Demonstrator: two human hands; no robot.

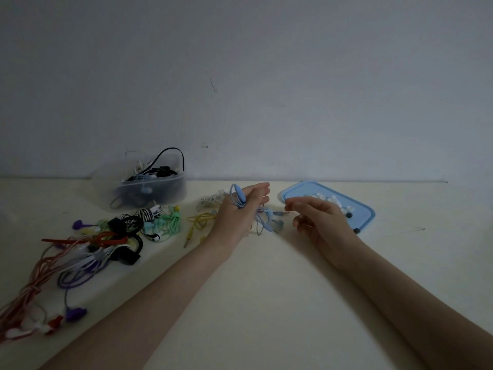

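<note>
Cream table [266, 289], clear tub [170, 189] of earphones [154, 172], blue lid [293, 193] of eartips [330, 200]; left hand [237, 213] tight on blue cable [238, 194], right hand [317, 217] loose.

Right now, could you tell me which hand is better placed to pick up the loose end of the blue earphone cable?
Probably the right hand: it hovers, apparently empty, beside the loose end on the table, while the left hand holds the cable loops.

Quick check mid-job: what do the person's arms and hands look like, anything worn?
The left hand and right hand are ungloved. Both arms are bare to the picture's edge, with no sleeves in view. No watch, bracelet or ring shows in this dim picture.
</note>
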